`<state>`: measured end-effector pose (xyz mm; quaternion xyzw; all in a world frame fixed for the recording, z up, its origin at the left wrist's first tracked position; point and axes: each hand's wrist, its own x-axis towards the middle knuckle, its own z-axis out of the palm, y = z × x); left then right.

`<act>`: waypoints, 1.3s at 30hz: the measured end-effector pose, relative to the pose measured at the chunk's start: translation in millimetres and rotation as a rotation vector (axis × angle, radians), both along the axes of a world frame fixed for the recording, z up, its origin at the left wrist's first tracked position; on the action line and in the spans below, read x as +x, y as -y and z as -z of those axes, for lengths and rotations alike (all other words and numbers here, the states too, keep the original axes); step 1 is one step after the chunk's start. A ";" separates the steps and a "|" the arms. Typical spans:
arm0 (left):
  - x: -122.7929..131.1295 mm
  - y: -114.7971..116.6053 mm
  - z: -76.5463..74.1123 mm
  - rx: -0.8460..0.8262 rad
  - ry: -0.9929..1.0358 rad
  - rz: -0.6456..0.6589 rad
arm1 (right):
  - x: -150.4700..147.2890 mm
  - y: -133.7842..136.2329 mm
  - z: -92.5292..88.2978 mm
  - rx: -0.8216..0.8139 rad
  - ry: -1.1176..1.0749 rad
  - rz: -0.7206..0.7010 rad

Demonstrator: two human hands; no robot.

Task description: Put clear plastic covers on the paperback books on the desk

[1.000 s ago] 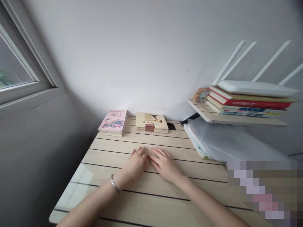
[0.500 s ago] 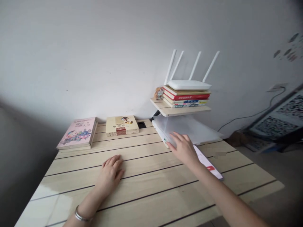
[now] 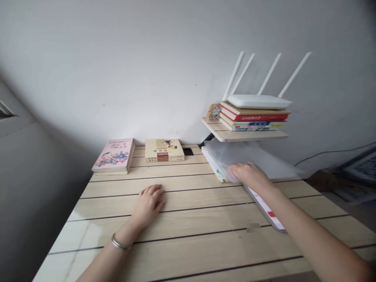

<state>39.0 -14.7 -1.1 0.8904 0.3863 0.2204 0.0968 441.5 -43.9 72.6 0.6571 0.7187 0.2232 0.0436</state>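
My left hand (image 3: 149, 204) lies flat on the wooden desk (image 3: 182, 203), fingers apart and nothing held. My right hand (image 3: 248, 172) is closed at the front edge of a translucent plastic sleeve (image 3: 264, 158), its fingertips partly hidden by the plastic. Under the sleeve, white papers (image 3: 216, 168) with a green print show at the left. A phone (image 3: 268, 213) with a lit pinkish-white screen lies below my right wrist, partly covered by the forearm.
A raised shelf (image 3: 249, 136) overhangs the sleeve, bearing stacked books (image 3: 255, 117), a white router (image 3: 260, 102) with upright antennas and a small orange ornament (image 3: 213, 111). Pink-covered books (image 3: 114, 154) and cream books (image 3: 164, 150) lie along the wall beside a black desk socket (image 3: 188, 151).
My right hand has closed on the sleeve's front edge, which looks slightly shifted and raised. My left hand stays resting on the desk. The view has turned a little left.
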 end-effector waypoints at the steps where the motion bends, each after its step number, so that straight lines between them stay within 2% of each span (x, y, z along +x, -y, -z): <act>1: -0.3 -0.2 0.5 0.002 0.006 0.001 | 1.6 0.0 -1.4 0.006 0.000 0.014; 7: -1.1 -1.9 1.6 -0.006 0.018 0.012 | 27.5 -1.4 -13.5 0.134 -0.108 0.114; 14: -1.0 -3.0 -0.3 -0.019 -0.015 0.007 | 31.1 7.0 -34.6 0.112 -0.201 -0.022; 16: -1.1 -2.9 -0.6 -0.019 -0.017 0.003 | 26.3 9.6 -37.3 0.114 -0.210 0.050; 20: -1.4 -2.3 -1.3 -0.025 -0.028 -0.006 | 15.6 16.6 -37.3 0.145 -0.127 0.324; 23: -1.6 -2.3 -1.9 -0.025 -0.025 -0.005 | 8.8 21.1 -36.1 0.257 -0.077 0.354; 26: -0.9 -2.2 -3.1 -0.023 -0.003 -0.001 | 3.0 23.2 -34.4 0.449 -0.129 0.267; 30: 0.0 -1.8 -4.1 -0.035 -0.005 -0.006 | -8.8 26.7 -25.8 0.585 -0.103 -0.027; 33: -1.5 -2.4 -2.3 -0.053 0.004 -0.007 | -23.6 31.6 -13.7 0.592 -0.025 -0.220; 36: -0.8 -1.4 -3.2 -0.091 0.101 -0.015 | -40.4 35.7 -1.3 0.534 0.029 -0.353; 39: 13.5 5.1 -14.5 -0.191 0.280 -0.013 | -53.8 37.2 6.9 0.425 -0.019 -0.429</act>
